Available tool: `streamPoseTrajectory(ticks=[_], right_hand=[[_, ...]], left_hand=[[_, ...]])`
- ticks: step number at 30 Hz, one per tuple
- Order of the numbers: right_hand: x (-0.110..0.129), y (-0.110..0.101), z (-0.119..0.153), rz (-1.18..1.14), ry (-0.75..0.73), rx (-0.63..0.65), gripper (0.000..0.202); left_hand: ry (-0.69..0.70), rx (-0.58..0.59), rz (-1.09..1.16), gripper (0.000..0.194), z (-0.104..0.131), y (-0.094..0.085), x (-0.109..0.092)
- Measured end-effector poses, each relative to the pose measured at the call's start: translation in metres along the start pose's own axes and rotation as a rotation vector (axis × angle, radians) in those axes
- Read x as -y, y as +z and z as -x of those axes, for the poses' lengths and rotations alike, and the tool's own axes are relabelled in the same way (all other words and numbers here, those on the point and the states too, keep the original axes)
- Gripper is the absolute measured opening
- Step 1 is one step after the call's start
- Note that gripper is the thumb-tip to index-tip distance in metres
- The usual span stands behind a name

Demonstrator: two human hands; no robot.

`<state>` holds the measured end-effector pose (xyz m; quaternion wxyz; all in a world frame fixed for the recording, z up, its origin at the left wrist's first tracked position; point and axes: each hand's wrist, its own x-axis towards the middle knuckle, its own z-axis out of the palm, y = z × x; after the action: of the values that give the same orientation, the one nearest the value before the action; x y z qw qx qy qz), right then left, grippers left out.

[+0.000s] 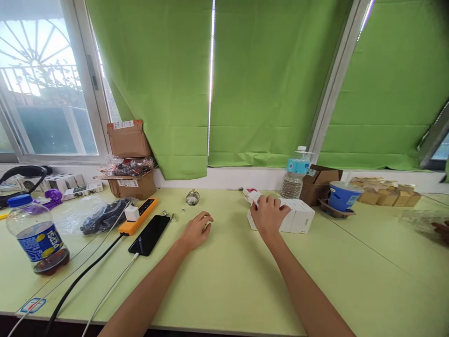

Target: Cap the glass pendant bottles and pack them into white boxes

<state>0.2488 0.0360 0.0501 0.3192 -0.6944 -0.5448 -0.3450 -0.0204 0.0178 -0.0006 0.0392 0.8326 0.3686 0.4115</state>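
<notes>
My left hand [197, 230] rests on the pale green table [224, 290], its fingers curved and apart with nothing between them. Just beyond it stands a small round glass-and-metal object [192, 197], with small metal cylinders [173, 217] to its left. My right hand [269, 215] is over the left part of a row of white boxes [302, 218], fingers bent down at their top; the fingertips are partly hidden, and whether they grip a box is unclear. Behind that hand lies a smaller white and red box [251, 194].
A black phone [150, 235] on a white cable and an orange power strip [138, 217] lie left. Further left stands a Pepsi bottle [38, 236]. A water bottle [295, 175], an open carton [321, 182] and a blue cup [343, 196] stand behind the boxes and to their right.
</notes>
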Motion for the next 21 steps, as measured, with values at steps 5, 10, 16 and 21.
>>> streamPoseTrajectory(ticks=[5, 10, 16, 21], right_hand=[[0.001, -0.01, -0.002, -0.088, -0.052, -0.027, 0.024], [0.036, -0.002, -0.021, -0.071, -0.271, 0.032, 0.023], [0.097, 0.055, -0.043, 0.34, -0.23, 0.587, 0.039], [0.097, 0.093, -0.044, 0.509, -0.09, 0.679, 0.058]], left_hand=[[0.012, -0.003, -0.009, 0.022, 0.0, 0.0, -0.001], [0.011, -0.017, -0.003, 0.022, -0.001, 0.004, 0.0], [0.027, 0.013, -0.021, 0.024, -0.003, 0.007, 0.006], [0.063, 0.057, -0.072, 0.025, -0.003, 0.009, 0.011]])
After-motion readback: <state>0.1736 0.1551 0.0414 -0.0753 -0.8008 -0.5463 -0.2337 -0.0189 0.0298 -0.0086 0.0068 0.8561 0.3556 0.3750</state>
